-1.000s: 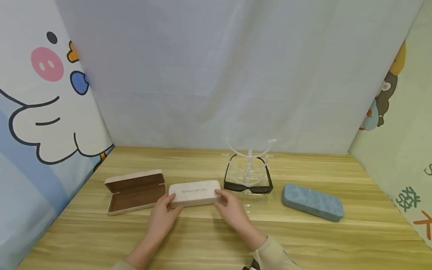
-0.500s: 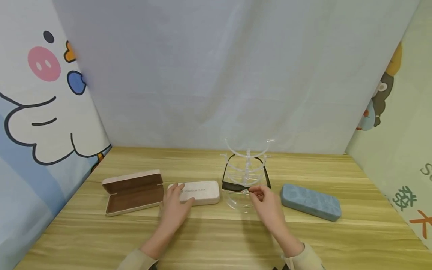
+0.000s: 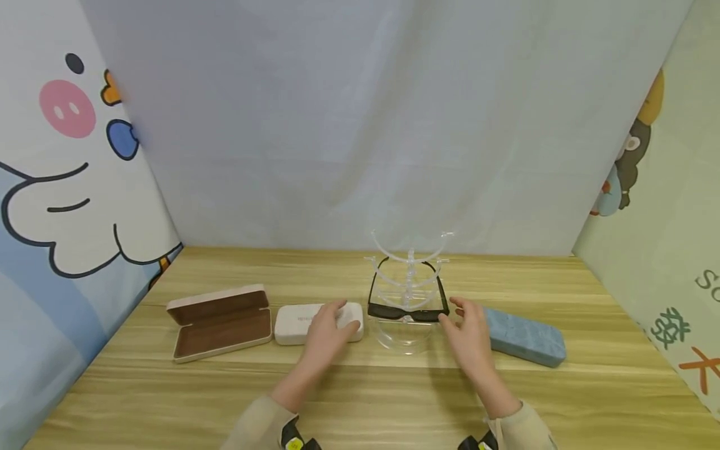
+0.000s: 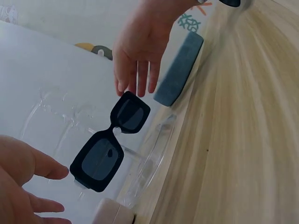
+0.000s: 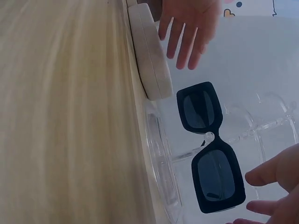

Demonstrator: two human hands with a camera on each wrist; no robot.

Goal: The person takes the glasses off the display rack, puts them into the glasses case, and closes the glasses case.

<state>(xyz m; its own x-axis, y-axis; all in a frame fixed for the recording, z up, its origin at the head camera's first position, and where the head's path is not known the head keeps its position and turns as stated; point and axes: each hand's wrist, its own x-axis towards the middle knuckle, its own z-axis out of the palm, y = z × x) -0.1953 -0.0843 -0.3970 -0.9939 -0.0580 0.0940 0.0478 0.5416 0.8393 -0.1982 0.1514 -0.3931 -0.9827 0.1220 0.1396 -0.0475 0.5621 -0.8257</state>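
"When the head view is looked at, where are the black sunglasses (image 3: pixel 419 315) found?"

"On the clear display stand (image 3: pixel 410 275), above the table (image 3: pixel 371 412). The left hand (image 3: pixel 326 331) is seen over the closed cream glasses case (image 3: pixel 289 325), the right hand (image 3: pixel 469 334) beside the blue glasses case (image 3: pixel 525 337). A brown-lined glasses case (image 3: pixel 222 328) is set at the left, lid up."

"And in the left wrist view?"

"Nothing is gripped by the left hand; its fingers are spread. Whether the frame is touched cannot be told."

"And the right wrist view?"

"Nothing is gripped there either; those fingers are loose. The nose bridge seems to be propped by the stand, so no holding is needed."
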